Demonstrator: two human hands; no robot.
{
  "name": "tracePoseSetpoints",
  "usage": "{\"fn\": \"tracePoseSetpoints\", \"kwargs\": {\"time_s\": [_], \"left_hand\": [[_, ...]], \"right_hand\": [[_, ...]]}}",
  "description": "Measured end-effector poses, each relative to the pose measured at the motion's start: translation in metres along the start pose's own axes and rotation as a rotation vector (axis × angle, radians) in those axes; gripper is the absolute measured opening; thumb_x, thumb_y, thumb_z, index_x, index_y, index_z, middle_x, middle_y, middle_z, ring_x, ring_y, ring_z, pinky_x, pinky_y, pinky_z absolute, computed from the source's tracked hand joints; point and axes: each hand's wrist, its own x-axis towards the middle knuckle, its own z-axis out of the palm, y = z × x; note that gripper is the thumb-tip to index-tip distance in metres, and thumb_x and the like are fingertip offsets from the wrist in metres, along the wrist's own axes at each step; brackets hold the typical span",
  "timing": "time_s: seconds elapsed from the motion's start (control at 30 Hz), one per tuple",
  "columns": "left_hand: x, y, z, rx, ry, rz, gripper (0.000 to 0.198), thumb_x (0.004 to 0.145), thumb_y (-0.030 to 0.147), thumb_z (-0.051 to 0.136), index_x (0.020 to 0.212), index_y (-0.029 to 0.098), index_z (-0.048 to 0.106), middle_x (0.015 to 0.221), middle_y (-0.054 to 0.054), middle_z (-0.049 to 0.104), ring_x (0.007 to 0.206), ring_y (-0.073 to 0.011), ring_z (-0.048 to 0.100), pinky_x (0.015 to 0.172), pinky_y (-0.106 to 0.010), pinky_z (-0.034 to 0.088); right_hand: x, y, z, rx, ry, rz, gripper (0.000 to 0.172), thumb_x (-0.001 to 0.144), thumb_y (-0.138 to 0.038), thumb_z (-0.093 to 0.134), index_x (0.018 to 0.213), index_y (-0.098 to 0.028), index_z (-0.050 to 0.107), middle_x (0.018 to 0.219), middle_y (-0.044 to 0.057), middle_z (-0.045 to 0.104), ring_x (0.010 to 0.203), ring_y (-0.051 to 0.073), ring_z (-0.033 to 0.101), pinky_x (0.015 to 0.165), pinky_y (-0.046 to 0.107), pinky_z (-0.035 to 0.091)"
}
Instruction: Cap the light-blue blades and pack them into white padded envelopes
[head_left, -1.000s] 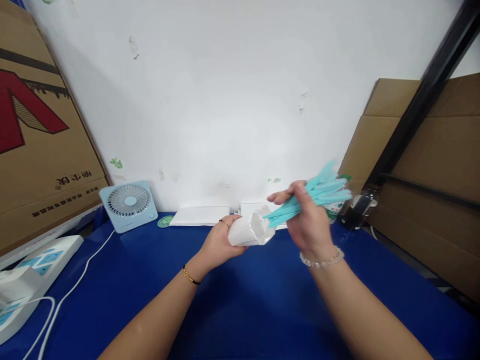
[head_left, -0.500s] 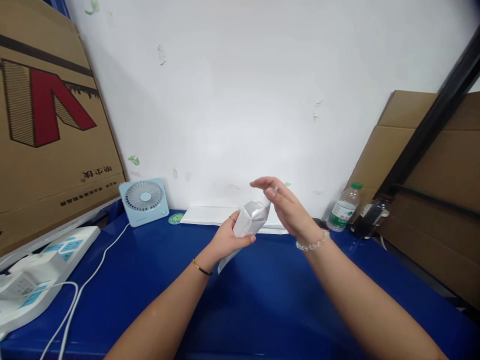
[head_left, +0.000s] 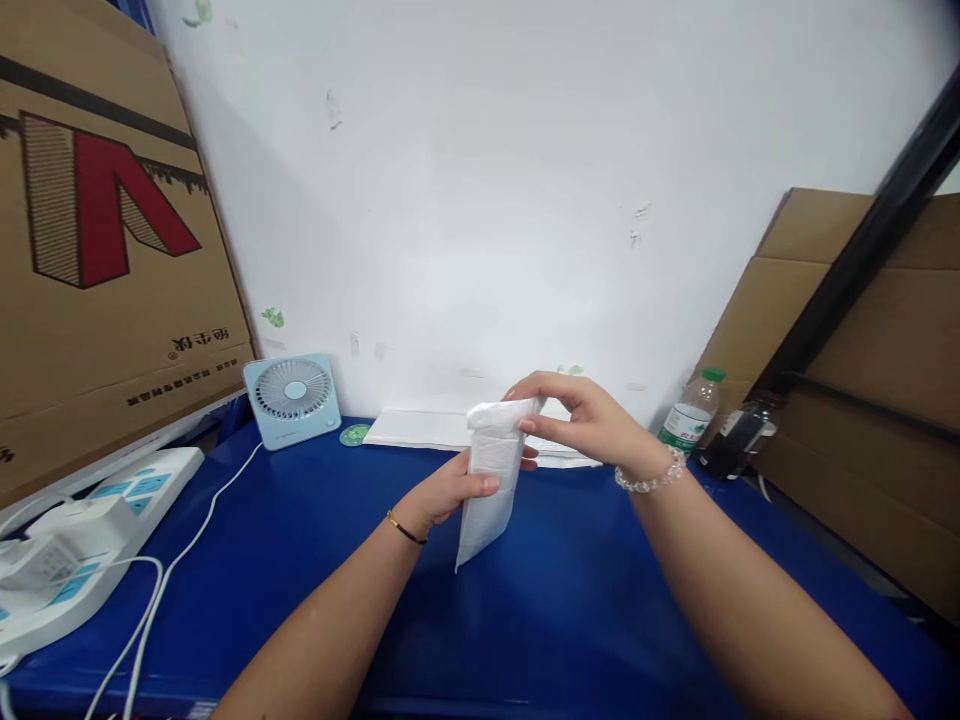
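From the head camera, I see a white packet point(head_left: 491, 505) held up between the person's two hands, above the middle of the table, its long side tilted a little. The left hand point(head_left: 457, 488) is closed around its middle, thumb across the near face and fingertips showing past the far edge. The right hand point(head_left: 574, 412) is at the top, thumb pressed on the front and fingers bent over behind, gripping the upper corner where a flap is folded down. The packet's lower end narrows to a corner beneath the left hand; I can't tell whether it meets the table. A dark bracelet with a gold piece point(head_left: 405, 528) circles the left wrist, a clear beaded one point(head_left: 651, 478) the right.

The table point(head_left: 637, 610) is deep blue and glossy. Flat white sheets or bags point(head_left: 416, 428) lie along its back edge, behind the packet, with a round green disc point(head_left: 354, 435) just beside them. Farther left a pale blue fan point(head_left: 294, 398) leans back by the wall point(head_left: 480, 200), then a white power strip point(head_left: 154, 487) with plugs in it. On the right stand a green-capped bottle point(head_left: 684, 425) and a dark bottle point(head_left: 739, 442), near brown cardboard point(head_left: 847, 460). A large printed carton point(head_left: 105, 330) fills the left side.
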Motion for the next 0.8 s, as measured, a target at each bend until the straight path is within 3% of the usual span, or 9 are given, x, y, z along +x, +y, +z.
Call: {"fn": "tracePoseSetpoints", "kwargs": {"time_s": [0.1,0.23,0.33,0.4,0.47,0.53,0.6,0.7,0.8], "left_hand": [[0.002,-0.006,-0.003,0.009,0.169,-0.061,0.058,0.070,0.043,0.071,0.120,0.018,0.055,0.119,-0.013,0.060,0.109,-0.0318,0.055,0.092,-0.044,0.041],[0.006,-0.012,-0.005,0.105,0.310,-0.083,0.039,0.075,0.038,0.069,0.107,0.016,0.061,0.105,-0.009,0.067,0.097,-0.0251,0.061,0.085,-0.036,0.045],[0.009,-0.013,-0.002,0.127,0.319,-0.055,0.035,0.077,0.039,0.067,0.103,0.016,0.062,0.098,-0.007,0.069,0.089,-0.0214,0.062,0.080,-0.032,0.046],[0.010,-0.012,-0.002,0.133,0.325,-0.042,0.036,0.077,0.040,0.066,0.104,0.016,0.062,0.096,-0.007,0.069,0.087,-0.0207,0.062,0.077,-0.030,0.046],[0.012,-0.013,-0.007,0.138,0.387,-0.003,0.037,0.078,0.040,0.064,0.107,0.017,0.062,0.099,-0.007,0.067,0.091,-0.0205,0.061,0.078,-0.029,0.046],[0.014,-0.014,-0.019,0.130,0.571,0.055,0.035,0.079,0.038,0.064,0.109,0.020,0.062,0.105,-0.007,0.065,0.096,-0.0191,0.059,0.077,-0.026,0.045],[0.015,-0.016,-0.038,0.048,0.868,0.085,0.030,0.078,0.033,0.064,0.106,0.023,0.061,0.105,-0.005,0.062,0.094,-0.0157,0.060,0.071,-0.022,0.043],[0.013,-0.021,-0.068,-0.344,1.262,0.007,0.017,0.078,0.023,0.061,0.095,0.022,0.058,0.096,-0.001,0.059,0.080,-0.0096,0.060,0.062,-0.018,0.040],[0.010,-0.028,-0.086,-0.546,1.369,-0.127,0.004,0.081,0.020,0.052,0.085,0.018,0.050,0.086,-0.002,0.054,0.069,-0.0103,0.059,0.058,-0.021,0.040]], "right_hand": [[-0.002,0.010,0.000,-0.067,0.075,0.090,0.029,0.088,-0.043,0.051,0.090,-0.016,0.063,0.081,0.003,0.063,0.075,0.017,0.058,0.067,0.028,0.047],[-0.003,0.021,0.007,-0.357,0.343,0.031,0.032,0.086,-0.042,0.055,0.109,-0.020,0.059,0.108,0.009,0.059,0.089,0.020,0.056,0.077,0.034,0.044],[-0.005,0.020,0.010,-0.592,0.183,-0.051,0.030,0.081,-0.046,0.060,0.098,-0.021,0.065,0.108,0.010,0.060,0.096,0.024,0.054,0.081,0.036,0.040],[-0.006,0.021,0.008,-0.612,0.000,0.018,0.030,0.084,-0.047,0.056,0.085,-0.020,0.066,0.082,0.006,0.064,0.077,0.020,0.056,0.070,0.031,0.040],[-0.008,0.032,0.001,-0.553,-0.043,0.153,0.036,0.088,-0.048,0.048,0.074,-0.018,0.064,0.060,0.000,0.056,0.058,0.014,0.049,0.058,0.026,0.036],[-0.013,0.055,-0.012,-0.501,0.101,0.289,0.043,0.087,-0.051,0.045,0.067,-0.017,0.060,0.054,-0.002,0.051,0.053,0.012,0.045,0.053,0.024,0.033],[-0.023,0.091,-0.026,-0.442,0.330,0.446,0.045,0.084,-0.055,0.046,0.069,-0.015,0.061,0.058,0.000,0.054,0.056,0.013,0.048,0.052,0.024,0.034],[-0.047,0.152,-0.039,-0.376,0.512,0.781,0.048,0.086,-0.052,0.038,0.084,-0.012,0.064,0.068,0.005,0.061,0.062,0.017,0.055,0.054,0.026,0.040],[-0.068,0.192,-0.032,-0.484,0.541,0.981,0.042,0.081,-0.044,0.046,0.091,-0.009,0.066,0.085,0.016,0.065,0.084,0.027,0.059,0.071,0.036,0.044]]}}
